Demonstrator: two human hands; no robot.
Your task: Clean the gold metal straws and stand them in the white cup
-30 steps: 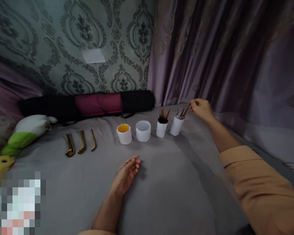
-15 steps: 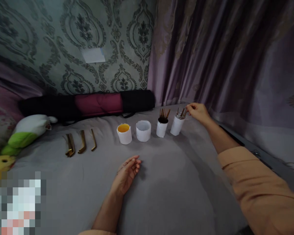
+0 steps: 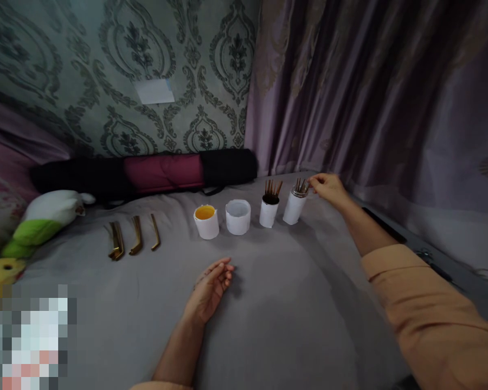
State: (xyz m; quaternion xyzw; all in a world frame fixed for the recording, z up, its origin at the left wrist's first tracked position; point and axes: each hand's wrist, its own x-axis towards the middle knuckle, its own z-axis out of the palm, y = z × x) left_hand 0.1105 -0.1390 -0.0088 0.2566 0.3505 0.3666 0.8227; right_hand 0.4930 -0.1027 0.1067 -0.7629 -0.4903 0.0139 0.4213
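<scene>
My right hand (image 3: 328, 188) reaches to the rim of the far-right white-wrapped container (image 3: 294, 208). Thumb and fingers are pinched together around what looks like a thin brownish stick, mostly hidden by the fingertips. Several thin sticks (image 3: 300, 184) stand in that container. Just left of it, a white container with a dark inside (image 3: 269, 214) holds several brown sticks (image 3: 272, 188). My left hand (image 3: 211, 287) lies palm up on the grey sheet with nothing in it, its fingers loosely curved and apart from every container.
A white tub with a yellow inside (image 3: 207, 226) and a white tub (image 3: 238, 221) stand mid-left. Golden bent metal straws (image 3: 135, 236) lie in groups farther left. Behind them is a black and maroon roll bag (image 3: 162, 174); plush toys (image 3: 44, 216) sit at left.
The sticks in the far-right container have shifted within its rim. My right hand has dipped very slightly beside them; my left hand stays still.
</scene>
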